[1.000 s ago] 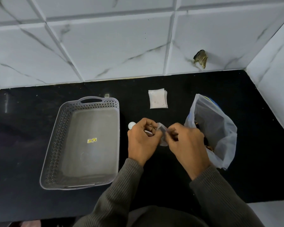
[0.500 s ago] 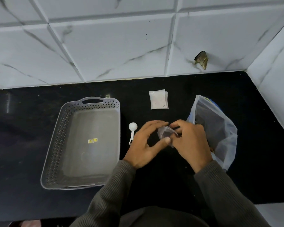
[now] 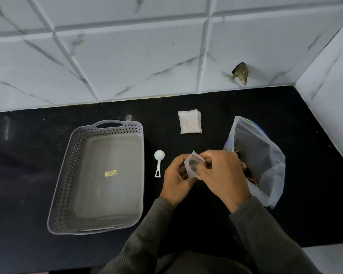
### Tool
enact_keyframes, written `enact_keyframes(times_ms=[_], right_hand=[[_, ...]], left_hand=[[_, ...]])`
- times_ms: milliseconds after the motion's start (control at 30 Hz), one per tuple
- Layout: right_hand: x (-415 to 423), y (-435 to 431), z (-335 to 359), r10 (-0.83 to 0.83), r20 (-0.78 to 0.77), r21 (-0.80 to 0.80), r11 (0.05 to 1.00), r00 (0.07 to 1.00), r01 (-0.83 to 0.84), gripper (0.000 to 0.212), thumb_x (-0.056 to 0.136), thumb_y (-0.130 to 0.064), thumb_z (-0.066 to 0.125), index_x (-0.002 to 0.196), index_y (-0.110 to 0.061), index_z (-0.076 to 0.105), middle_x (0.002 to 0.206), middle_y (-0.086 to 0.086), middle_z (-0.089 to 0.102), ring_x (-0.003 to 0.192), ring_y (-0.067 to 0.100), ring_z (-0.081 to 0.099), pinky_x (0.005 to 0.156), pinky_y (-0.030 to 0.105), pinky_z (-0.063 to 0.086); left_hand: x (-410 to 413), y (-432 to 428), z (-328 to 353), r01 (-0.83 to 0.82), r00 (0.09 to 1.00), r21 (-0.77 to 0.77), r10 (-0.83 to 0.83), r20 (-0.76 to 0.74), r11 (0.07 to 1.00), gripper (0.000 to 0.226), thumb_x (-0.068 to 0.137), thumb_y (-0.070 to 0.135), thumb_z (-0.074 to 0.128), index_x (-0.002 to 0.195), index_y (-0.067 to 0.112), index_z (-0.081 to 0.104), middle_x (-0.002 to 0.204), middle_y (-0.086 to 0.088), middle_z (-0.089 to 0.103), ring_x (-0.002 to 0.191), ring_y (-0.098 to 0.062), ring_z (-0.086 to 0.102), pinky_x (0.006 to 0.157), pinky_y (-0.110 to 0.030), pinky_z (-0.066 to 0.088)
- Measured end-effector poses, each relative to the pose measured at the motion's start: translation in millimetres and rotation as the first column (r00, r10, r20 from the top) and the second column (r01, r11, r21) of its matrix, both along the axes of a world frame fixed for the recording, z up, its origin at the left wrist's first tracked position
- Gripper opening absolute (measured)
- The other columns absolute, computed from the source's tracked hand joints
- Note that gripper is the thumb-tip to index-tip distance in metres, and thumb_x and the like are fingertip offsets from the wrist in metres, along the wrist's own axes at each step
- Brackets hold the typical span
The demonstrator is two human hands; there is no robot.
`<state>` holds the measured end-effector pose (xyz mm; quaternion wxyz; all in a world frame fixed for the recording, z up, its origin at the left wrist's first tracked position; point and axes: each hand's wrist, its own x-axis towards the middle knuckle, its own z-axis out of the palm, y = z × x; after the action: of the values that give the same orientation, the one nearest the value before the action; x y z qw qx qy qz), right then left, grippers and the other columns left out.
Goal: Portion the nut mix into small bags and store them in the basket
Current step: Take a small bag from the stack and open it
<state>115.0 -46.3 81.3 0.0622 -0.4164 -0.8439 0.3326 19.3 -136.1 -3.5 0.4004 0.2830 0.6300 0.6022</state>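
Both hands hold one small clear bag [image 3: 192,164] above the black counter. My left hand [image 3: 177,179] grips its lower left side, and my right hand [image 3: 221,172] pinches its right edge. A large clear bag of nut mix [image 3: 263,161] stands open just right of my right hand, with brown nuts showing inside. A white scoop [image 3: 158,162] lies on the counter left of my hands. The grey perforated basket [image 3: 71,171] sits further left and holds nothing but a small yellow sticker. A stack of small bags [image 3: 190,121] lies behind my hands.
The black counter [image 3: 28,250] ends at a marble-tiled wall [image 3: 127,56] behind and a white side wall [image 3: 333,107] on the right. A brownish lump [image 3: 241,73] clings to the back wall above the counter.
My hands have kept working the small bag; it now stands more upright between them, and my left fingers have curled round it again. The scoop lies uncovered on the counter.
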Motion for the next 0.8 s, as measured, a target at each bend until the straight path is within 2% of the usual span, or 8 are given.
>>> enact_keyframes(times_ms=[100,200,367,433,533,600,700,800], right_hand=[[1.4,-2.9,-0.6,-0.005,-0.064,-0.093,0.996,0.998,-0.001,0.029,0.090,-0.040,0.059,0.109,-0.020,0.068,0.098,-0.006,0.070,0.083,0.002,0.065,0.075,0.021,0.055],[4.9,-10.8,3.6,-0.138,-0.254,-0.154,0.983,0.957,0.100,0.048,0.087,-0.054,0.053,0.116,-0.018,0.066,0.103,-0.007,0.070,0.082,0.002,0.069,0.069,0.026,0.060],[5.3,-17.1,13.5,-0.376,-0.503,-0.423,0.892,0.778,0.158,0.029,0.094,-0.031,0.057,0.114,-0.013,0.066,0.103,-0.003,0.071,0.089,0.006,0.071,0.070,0.024,0.059],[2.5,-19.3,14.8,-0.459,-0.514,-0.571,0.813,0.724,0.110,0.027,0.094,-0.028,0.056,0.113,-0.012,0.066,0.102,0.000,0.072,0.094,0.009,0.071,0.076,0.026,0.058],[-3.8,-23.3,8.6,-0.524,-0.466,-0.700,0.711,0.713,0.065,0.026,0.094,-0.029,0.055,0.112,-0.014,0.066,0.103,0.000,0.073,0.097,0.011,0.070,0.083,0.029,0.056],[-7.7,-26.0,1.3,-0.513,-0.452,-0.701,0.710,0.730,0.066,0.023,0.095,-0.027,0.055,0.111,-0.016,0.066,0.103,-0.002,0.073,0.097,0.009,0.070,0.084,0.029,0.056],[-10.6,-25.8,-17.5,-0.381,-0.426,-0.544,0.833,0.821,0.105,0.018,0.096,-0.022,0.055,0.111,-0.020,0.066,0.102,-0.007,0.071,0.095,0.003,0.068,0.085,0.027,0.056],[-19.6,-19.2,-45.6,-0.246,-0.307,-0.424,0.900,0.919,0.099,0.017,0.096,-0.020,0.057,0.110,-0.022,0.067,0.099,-0.009,0.070,0.090,-0.001,0.067,0.085,0.023,0.056]], left_hand=[[-2.9,-3.4,4.2,0.008,0.994,0.041,-0.013,0.105,0.999,0.049,0.079,0.002,0.075,0.125,0.012,0.059,0.121,-0.015,0.067,0.113,-0.032,0.066,0.098,-0.050,0.054],[-8.5,-8.4,4.0,-0.036,0.968,0.044,0.024,0.250,0.998,0.048,0.077,-0.003,0.071,0.120,0.017,0.065,0.122,-0.016,0.066,0.117,-0.036,0.062,0.099,-0.048,0.054],[-18.3,-18.5,2.0,-0.152,0.871,-0.008,0.138,0.472,0.988,0.054,0.074,-0.011,0.064,0.115,0.024,0.070,0.130,-0.012,0.060,0.113,-0.025,0.058,0.084,-0.030,0.055],[-20.8,-22.7,4.0,-0.170,0.855,-0.006,0.150,0.496,0.985,0.056,0.079,-0.017,0.060,0.118,0.022,0.069,0.133,-0.014,0.057,0.111,-0.024,0.058,0.082,-0.030,0.056],[-24.4,-29.0,5.2,-0.193,0.856,-0.015,0.175,0.486,0.981,0.059,0.083,-0.024,0.054,0.114,0.024,0.070,0.129,-0.012,0.061,0.112,-0.024,0.059,0.081,-0.030,0.057],[-27.0,-33.5,5.4,-0.209,0.849,-0.036,0.199,0.490,0.977,0.061,0.084,-0.025,0.052,0.117,0.024,0.068,0.131,-0.012,0.061,0.115,-0.026,0.058,0.081,-0.030,0.057],[-29.2,-41.4,6.6,-0.266,0.804,-0.090,0.272,0.529,0.960,0.056,0.085,-0.023,0.052,0.116,0.022,0.066,0.128,-0.013,0.061,0.113,-0.027,0.057,0.076,-0.027,0.057],[-35.8,-46.4,7.4,-0.303,0.793,-0.106,0.312,0.523,0.947,0.048,0.084,-0.020,0.056,0.113,0.017,0.066,0.123,-0.016,0.061,0.106,-0.026,0.058,0.073,-0.026,0.057]])
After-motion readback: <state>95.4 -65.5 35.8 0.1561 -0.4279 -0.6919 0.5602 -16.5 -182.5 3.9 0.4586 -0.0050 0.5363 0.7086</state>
